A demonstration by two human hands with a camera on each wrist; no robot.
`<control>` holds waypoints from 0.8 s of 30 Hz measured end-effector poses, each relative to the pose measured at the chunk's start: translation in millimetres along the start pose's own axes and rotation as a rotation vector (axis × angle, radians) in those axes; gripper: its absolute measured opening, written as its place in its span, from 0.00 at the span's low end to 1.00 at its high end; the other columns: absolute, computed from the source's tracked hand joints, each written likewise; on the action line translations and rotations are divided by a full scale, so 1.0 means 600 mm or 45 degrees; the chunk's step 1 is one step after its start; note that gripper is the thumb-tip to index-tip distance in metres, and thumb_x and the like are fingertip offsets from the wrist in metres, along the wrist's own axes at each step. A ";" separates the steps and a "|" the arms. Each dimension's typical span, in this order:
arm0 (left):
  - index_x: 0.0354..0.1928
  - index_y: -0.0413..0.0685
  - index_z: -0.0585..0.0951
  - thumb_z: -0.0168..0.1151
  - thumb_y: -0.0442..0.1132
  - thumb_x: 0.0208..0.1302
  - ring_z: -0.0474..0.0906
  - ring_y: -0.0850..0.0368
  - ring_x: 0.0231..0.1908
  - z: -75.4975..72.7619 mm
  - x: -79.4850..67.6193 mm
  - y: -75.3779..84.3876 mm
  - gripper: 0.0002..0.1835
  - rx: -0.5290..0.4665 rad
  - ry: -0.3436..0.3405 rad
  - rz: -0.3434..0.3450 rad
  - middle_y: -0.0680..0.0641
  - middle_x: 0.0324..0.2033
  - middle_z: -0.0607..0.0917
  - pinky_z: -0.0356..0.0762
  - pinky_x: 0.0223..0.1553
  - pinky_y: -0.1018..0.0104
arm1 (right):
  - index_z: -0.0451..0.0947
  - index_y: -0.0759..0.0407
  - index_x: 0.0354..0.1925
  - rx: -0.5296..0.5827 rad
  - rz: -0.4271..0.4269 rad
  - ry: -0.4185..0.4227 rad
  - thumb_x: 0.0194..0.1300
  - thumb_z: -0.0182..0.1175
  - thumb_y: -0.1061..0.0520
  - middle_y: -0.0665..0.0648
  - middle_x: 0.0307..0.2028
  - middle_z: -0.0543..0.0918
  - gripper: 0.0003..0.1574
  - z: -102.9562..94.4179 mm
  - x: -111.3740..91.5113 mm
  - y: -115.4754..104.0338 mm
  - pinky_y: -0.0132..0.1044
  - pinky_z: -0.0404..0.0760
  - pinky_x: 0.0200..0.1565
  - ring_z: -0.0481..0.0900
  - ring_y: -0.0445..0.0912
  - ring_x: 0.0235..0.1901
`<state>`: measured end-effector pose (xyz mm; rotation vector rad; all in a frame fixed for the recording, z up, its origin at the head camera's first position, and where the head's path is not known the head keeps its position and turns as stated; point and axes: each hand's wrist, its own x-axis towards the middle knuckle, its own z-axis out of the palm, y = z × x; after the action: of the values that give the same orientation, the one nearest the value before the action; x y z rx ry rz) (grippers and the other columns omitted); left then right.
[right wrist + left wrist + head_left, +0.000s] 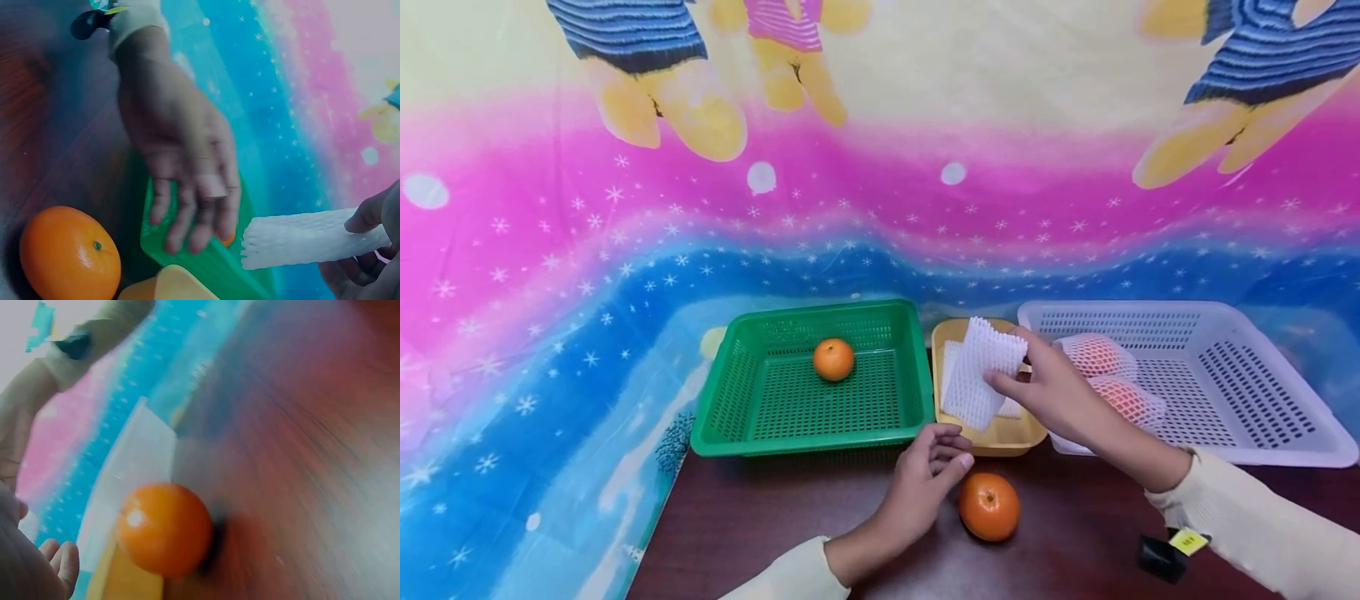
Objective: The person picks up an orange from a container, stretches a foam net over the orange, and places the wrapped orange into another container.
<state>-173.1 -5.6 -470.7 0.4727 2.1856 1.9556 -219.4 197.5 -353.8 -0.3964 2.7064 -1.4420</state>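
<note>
My right hand [1056, 387] pinches a white foam net sleeve [981, 375] between thumb and fingers, above the yellow tray [992, 437]. In the right wrist view the foam net [306, 240] stretches out flat from the fingertips. More white foam nets [951, 358] lie in the tray beneath it. My left hand [921, 475] hovers at the tray's near left corner with loosely bent fingers and nothing in them. Just right of it, an orange [990, 507] sits on the table; the right wrist view shows this orange [70, 255] with its green stem end.
A green basket [812, 442] at the left holds one orange [833, 360]. At the right, a white basket [1285, 454] contains two fruits in foam nets [1097, 357]. The dark wooden table [760, 525] runs along the front, with a patterned cloth [880, 208] behind.
</note>
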 end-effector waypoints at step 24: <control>0.52 0.36 0.75 0.66 0.35 0.69 0.79 0.60 0.39 0.003 0.028 0.065 0.15 -0.767 0.322 -0.285 0.50 0.36 0.82 0.80 0.48 0.68 | 0.68 0.60 0.60 0.112 -0.264 -0.125 0.66 0.62 0.67 0.59 0.52 0.77 0.26 0.020 -0.069 0.002 0.30 0.79 0.46 0.77 0.40 0.47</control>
<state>-183.5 5.3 -430.8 -0.1114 1.5417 2.4829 -177.4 198.7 -364.9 -0.7406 2.5780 -1.5382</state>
